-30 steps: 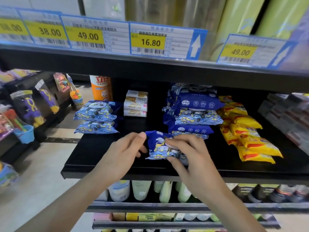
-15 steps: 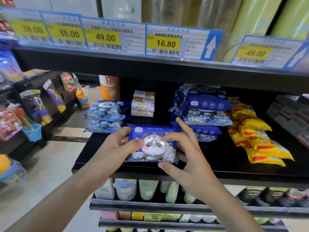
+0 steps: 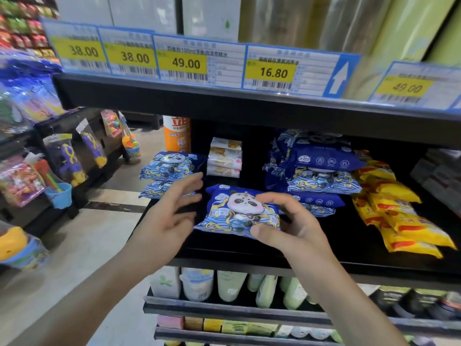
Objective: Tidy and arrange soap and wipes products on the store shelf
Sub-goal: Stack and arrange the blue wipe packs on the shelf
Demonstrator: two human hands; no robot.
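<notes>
Now wipes pack [image 3: 239, 211] between right fingers [image 3: 274, 198], thumb.

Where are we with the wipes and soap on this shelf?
Done, by the look of it: two blue wipes packs stacked at the left, and the soap bars stacked behind.

In hand: the right hand grips a panda wipes pack over the shelf; the left hand is open beside it.

Left: placing this pack, then straightening the uneven blue pile and the slumped yellow packs.
</notes>
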